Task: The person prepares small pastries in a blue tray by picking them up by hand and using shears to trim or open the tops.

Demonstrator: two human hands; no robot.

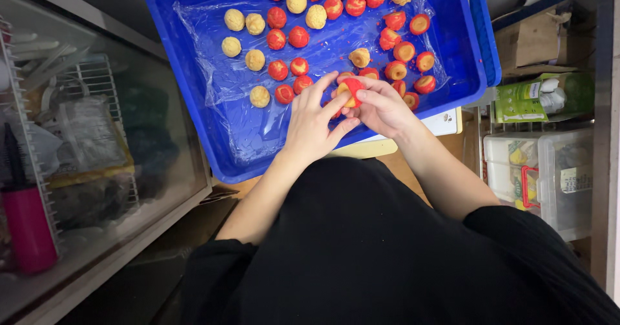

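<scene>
Hands meet over the near edge of the blue tray [194, 86] in your head view. Your left hand [312, 126] and right hand [381, 107] are pressed together, fingertips clamped from both sides on one red-and-yellow dough ball [351, 92]. Behind it, on the clear plastic sheet [219, 86] lining the tray, lie rows of plain yellow balls [255, 59] and red-coated balls [298, 37].

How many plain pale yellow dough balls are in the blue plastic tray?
7: five pale yellow balls clustered left, two more up top; others may be hidden.
</scene>
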